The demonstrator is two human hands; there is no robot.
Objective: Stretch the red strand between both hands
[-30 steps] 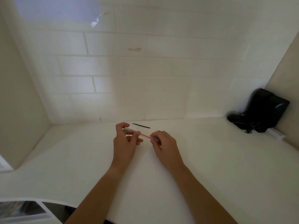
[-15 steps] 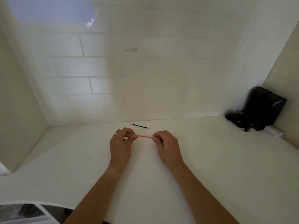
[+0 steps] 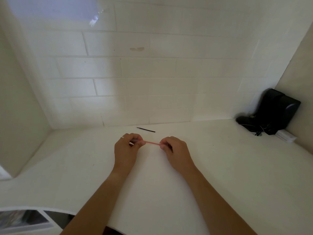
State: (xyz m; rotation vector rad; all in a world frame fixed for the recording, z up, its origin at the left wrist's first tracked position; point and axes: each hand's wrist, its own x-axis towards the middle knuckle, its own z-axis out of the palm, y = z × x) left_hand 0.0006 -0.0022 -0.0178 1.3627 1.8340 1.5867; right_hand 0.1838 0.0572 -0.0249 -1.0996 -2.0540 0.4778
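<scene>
stick (image 3: 152, 143): pink | pin (image 3: 146, 129): black | counter (image 3: 220, 167): white | device (image 3: 274, 112): black

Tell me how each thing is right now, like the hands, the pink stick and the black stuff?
left hand: fingers curled, pinching one end of the pink stick.
right hand: fingers curled, pinching the other end.
pink stick: held level between both hands, just above the counter.
thin black stick: lying flat on the white counter, untouched.
black device: propped up in the right corner, cables beside it.

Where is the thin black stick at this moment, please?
In the head view, the thin black stick lies on the white counter, centre, just beyond both hands, near the tiled wall.
</scene>
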